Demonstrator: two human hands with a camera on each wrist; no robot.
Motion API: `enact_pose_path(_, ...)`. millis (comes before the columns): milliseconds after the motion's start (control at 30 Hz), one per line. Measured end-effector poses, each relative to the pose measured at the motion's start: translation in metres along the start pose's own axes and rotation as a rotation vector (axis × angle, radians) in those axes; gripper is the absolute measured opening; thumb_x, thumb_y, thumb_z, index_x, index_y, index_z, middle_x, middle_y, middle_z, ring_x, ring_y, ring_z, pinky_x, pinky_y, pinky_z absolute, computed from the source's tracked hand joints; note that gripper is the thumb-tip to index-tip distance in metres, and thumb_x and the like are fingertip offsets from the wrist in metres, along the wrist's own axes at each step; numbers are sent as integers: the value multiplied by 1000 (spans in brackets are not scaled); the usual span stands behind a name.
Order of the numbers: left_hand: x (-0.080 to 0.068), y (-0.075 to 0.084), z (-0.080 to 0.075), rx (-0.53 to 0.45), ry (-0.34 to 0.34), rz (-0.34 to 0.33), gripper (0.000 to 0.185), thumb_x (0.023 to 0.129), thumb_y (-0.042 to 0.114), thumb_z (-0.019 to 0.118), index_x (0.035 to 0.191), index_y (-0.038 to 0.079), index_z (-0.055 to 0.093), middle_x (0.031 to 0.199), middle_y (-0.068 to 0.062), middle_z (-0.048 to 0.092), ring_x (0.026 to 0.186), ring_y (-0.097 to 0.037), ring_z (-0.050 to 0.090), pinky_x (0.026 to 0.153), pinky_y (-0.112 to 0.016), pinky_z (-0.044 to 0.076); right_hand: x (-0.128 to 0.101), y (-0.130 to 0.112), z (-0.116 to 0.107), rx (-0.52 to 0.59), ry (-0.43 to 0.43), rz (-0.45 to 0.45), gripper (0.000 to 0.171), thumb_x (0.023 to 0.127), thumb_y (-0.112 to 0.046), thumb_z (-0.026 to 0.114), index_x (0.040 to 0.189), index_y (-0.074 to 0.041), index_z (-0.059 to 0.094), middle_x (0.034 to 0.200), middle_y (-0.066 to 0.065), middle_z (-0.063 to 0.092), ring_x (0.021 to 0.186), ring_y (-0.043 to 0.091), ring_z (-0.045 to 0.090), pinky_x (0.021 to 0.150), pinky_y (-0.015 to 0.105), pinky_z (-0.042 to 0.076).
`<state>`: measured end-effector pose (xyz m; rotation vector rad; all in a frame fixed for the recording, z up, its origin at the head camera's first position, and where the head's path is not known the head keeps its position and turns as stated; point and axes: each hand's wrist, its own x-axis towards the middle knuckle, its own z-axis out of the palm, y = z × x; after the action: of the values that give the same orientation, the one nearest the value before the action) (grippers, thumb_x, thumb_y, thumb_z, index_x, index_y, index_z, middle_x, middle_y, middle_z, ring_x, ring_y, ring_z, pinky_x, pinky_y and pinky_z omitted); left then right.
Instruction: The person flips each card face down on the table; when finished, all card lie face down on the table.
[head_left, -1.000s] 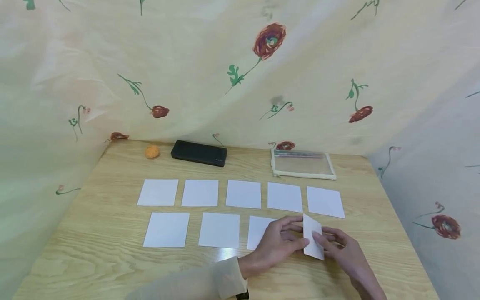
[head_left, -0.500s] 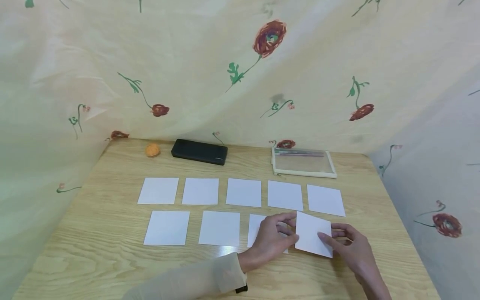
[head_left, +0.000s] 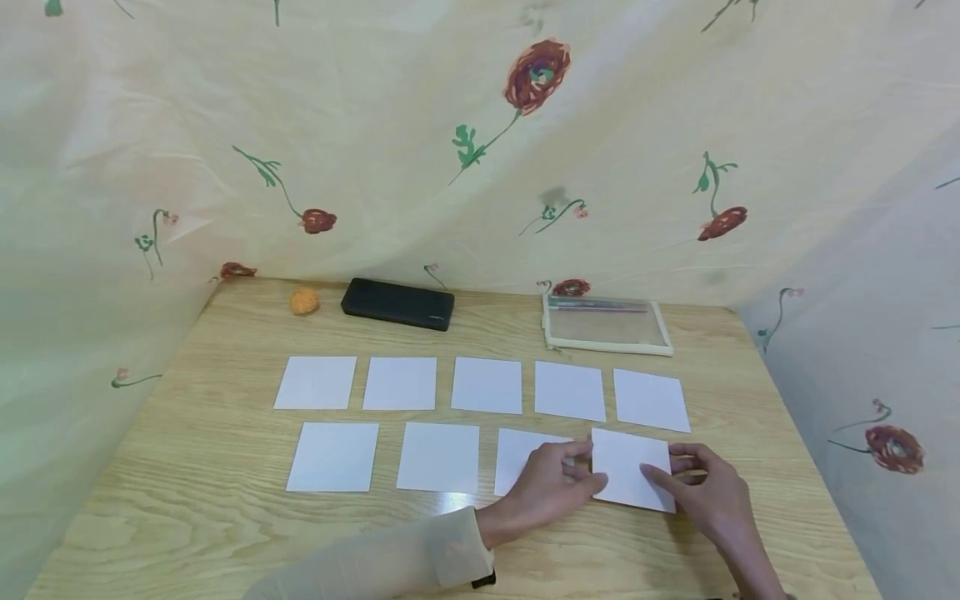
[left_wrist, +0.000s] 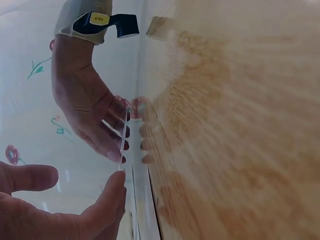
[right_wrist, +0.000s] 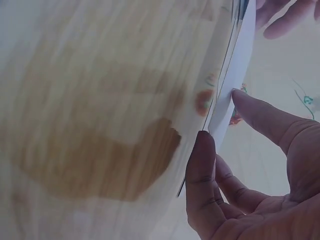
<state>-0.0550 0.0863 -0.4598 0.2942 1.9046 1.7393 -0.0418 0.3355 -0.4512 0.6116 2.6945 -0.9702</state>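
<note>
A square white card [head_left: 630,468] lies nearly flat, just above the table at the right end of the front row. Its right edge is pinched by my right hand [head_left: 716,496], thumb on top and fingers underneath, as the right wrist view shows with the card [right_wrist: 234,80]. At the card's left edge is my left hand [head_left: 543,487]. In the left wrist view a fingertip [left_wrist: 119,176] of it meets the card's end, while the thumb [left_wrist: 35,177] stands apart. My left hand partly covers another white card [head_left: 513,450] on the table.
Several white cards form a back row, ending at a right-hand card [head_left: 651,400]. Two more lie front left, including one card [head_left: 333,457]. Behind them are an orange ball [head_left: 303,301], a black case [head_left: 397,304] and a clear zip pouch [head_left: 607,325]. Floral cloth [head_left: 405,150] hangs behind.
The white card was tilted up on edge between both hands. It has come down nearly flat and turned its face upward. My right hand has shifted slightly right.
</note>
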Motion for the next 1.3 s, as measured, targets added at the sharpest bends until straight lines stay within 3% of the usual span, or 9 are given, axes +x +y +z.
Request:
enact_pose_path(167,-2,4,1,73,-36,-36,60,97,36,70,148,7,58,150,-4,62,116,-15,72,88,-28,60,1,1,0,-27,8,-14,78,89,-50,81,140,3,54,126,29,66,105,37,69,69,24,52)
enact_pose_path(433,-3,4,4,126,-65,-71,63,97,41,70,150,10,56,136,-9,71,113,-14,74,90,-30,61,1,2,1,-56,6,-8,78,90,-50,80,140,4,54,123,28,66,105,37,69,71,26,51)
enact_pose_path(733,-2,3,7,186,-72,-77,62,98,43,69,152,17,54,133,-8,73,121,-16,71,98,-33,59,1,0,1,-98,19,-18,75,94,-50,74,140,5,54,121,28,67,107,41,69,79,38,56)
enact_pose_path(1000,-4,3,6,174,-91,-89,62,99,45,67,153,20,52,141,-6,68,127,-18,68,100,-39,60,3,0,0,-109,8,-31,68,99,-48,68,140,5,56,122,28,68,115,48,66,91,54,56)
enact_pose_path(1133,-7,4,1,181,-107,-69,63,100,45,66,156,22,49,150,0,61,128,-17,67,101,-38,58,4,-1,-1,-111,1,-32,68,100,-48,67,141,5,55,124,29,67,116,49,64,93,56,56)
enact_pose_path(1300,-13,4,-13,154,-131,15,63,103,41,64,158,20,45,154,-3,57,129,-18,65,101,-26,56,3,-2,-5,-121,-5,-67,68,100,-51,65,142,3,54,128,28,66,117,46,65,89,51,58)
